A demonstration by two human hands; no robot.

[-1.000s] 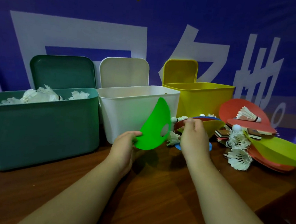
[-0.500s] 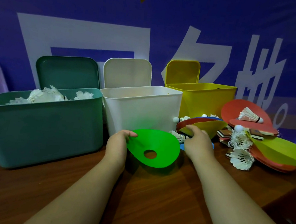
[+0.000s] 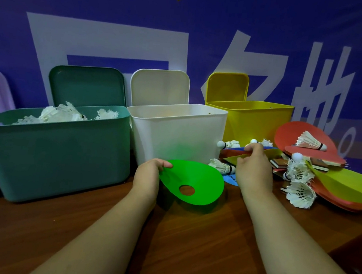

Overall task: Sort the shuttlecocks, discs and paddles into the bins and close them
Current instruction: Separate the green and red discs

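We see our left hand [image 3: 149, 176] pinching the rim of a green disc [image 3: 198, 178], held tilted over the desk [image 3: 186, 249] in front of the white bin [image 3: 176, 134]. Our right hand [image 3: 253, 169] grips the edge of a disc stack [image 3: 232, 152] just right of that bin. 3 bins stand open in a row: the teal bin [image 3: 51, 150] holds shuttlecocks [image 3: 62, 113], and the yellow bin [image 3: 255, 120] stands rightmost. Loose shuttlecocks [image 3: 299, 194] and paddles [image 3: 329, 158] lie heaped at far right.
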